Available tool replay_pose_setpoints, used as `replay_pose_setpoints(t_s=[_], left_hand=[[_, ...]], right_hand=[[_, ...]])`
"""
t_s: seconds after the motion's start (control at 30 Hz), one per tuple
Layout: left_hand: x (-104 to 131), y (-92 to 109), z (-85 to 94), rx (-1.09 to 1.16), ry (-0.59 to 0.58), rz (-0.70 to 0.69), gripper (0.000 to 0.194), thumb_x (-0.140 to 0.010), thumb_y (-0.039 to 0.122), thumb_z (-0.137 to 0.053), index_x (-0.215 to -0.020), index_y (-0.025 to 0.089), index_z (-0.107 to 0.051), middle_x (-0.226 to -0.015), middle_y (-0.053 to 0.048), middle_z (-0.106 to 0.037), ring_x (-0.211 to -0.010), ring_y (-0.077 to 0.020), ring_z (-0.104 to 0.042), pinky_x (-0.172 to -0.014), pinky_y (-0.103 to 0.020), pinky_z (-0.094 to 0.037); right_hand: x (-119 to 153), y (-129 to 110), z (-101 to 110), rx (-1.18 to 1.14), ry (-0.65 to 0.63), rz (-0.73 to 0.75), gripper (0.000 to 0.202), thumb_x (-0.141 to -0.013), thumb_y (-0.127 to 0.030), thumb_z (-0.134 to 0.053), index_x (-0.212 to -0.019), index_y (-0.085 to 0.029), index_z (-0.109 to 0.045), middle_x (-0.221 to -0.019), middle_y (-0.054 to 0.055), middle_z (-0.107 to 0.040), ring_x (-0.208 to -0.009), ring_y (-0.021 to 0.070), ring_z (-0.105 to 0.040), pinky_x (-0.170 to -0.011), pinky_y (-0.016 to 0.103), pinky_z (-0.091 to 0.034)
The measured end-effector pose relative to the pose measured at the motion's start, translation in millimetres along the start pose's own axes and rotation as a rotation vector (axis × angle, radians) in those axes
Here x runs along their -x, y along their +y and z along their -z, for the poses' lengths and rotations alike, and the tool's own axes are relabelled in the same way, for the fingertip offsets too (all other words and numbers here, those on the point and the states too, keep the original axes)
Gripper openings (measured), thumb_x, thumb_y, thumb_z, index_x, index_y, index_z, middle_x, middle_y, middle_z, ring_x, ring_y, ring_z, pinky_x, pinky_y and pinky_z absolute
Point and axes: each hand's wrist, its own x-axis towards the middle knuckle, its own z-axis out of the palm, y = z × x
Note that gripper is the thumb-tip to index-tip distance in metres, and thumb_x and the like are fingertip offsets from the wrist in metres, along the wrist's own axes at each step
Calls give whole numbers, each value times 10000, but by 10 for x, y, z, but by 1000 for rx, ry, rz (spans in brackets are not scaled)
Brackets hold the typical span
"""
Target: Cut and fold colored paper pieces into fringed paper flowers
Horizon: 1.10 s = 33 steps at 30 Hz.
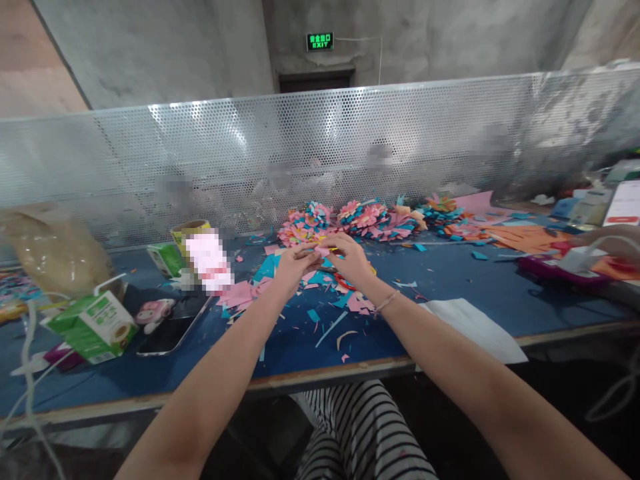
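Over the middle of the blue table [365, 341], my left hand [296, 267] and my right hand [350, 259] meet with fingertips pinched. A small pink piece [324, 252] is held between them, with a bit of yellow beside my right fingers. Beneath and around the hands lie pink and blue paper scraps [240, 293], partly hidden by them. Just behind sit bunches of pink, blue and cream folded paper [367, 219].
At the left stand a green-and-white drink carton [95, 327], a dark phone [173, 333] and a plastic bag [63, 250]. White paper [473, 327] lies at the right front edge. A perforated metal screen [280, 147] runs behind. Orange sheets [530, 239] and a purple power strip [560, 270] are at right.
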Motion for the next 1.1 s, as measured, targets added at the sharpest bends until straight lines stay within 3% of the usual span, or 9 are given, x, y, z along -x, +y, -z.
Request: replay_pose_setpoints(t_s=[0.1, 0.2, 0.3, 0.47, 0.7, 0.97, 1.1], left_hand=[[-3, -3, 1, -24, 7, -36, 405, -525, 322, -735, -872, 136, -640, -731, -47, -651, -672, -138, -610, -672, -295, -483], [-23, -24, 25, -115, 32, -63, 404, -544, 346, -718, -893, 150, -665, -719, -40, -646, -601, -112, -573, -557, -243, -451], [-45, -51, 59, -221, 53, -116, 390, -577, 356, -693, -919, 169, -674, -594, -1, -593, -471, -61, -458, -435, -199, -347], [-63, -83, 80, -252, 49, -160, 377, -595, 359, -675, -921, 170, -678, -429, 50, -447, -400, -42, -329, -409, -201, -269], [-69, -94, 60, -257, 63, -116, 381, -580, 367, -680, -897, 156, -683, -452, 46, -453, -400, -40, -321, -402, -201, -252], [-38, -71, 31, -294, 68, -130, 369, -605, 377, -651, -893, 148, -679, -444, 49, -430, -392, -43, -327, -392, -202, -238], [-52, -71, 45, -291, 95, -162, 330, -614, 377, -638, -844, 145, -680, -452, 45, -439, -391, -45, -340, -394, -203, -250]], right_hand=[[0, -12, -4, -36, 3, -14, 162, -739, -187, -521, -818, -238, -653, -902, 46, -582, -908, 180, -531, -791, 348, -456], [-3, -5, -9, -65, 29, -21, 115, -734, -222, -553, -781, -232, -658, -911, 52, -570, -925, 177, -524, -817, 349, -447], [-1, 15, -17, -107, 46, -30, 92, -726, -249, -575, -760, -231, -659, -929, 51, -546, -948, 170, -514, -841, 344, -440], [10, 79, -45, -209, 49, -115, 79, -685, -285, -619, -713, -216, -648, -948, 48, -504, -940, 166, -514, -815, 330, -464], [2, 189, -92, -232, 94, -221, 156, -630, -328, -640, -690, -186, -616, -958, 52, -488, -892, 164, -524, -777, 307, -469], [1, 153, -133, -380, 104, -365, 205, -593, -290, -612, -680, -184, -459, -680, -15, -500, -654, 113, -510, -624, 259, -438], [3, 175, -139, -390, 85, -403, 300, -578, -269, -609, -803, -197, -425, -814, -3, -517, -698, 105, -517, -616, 240, -433]])
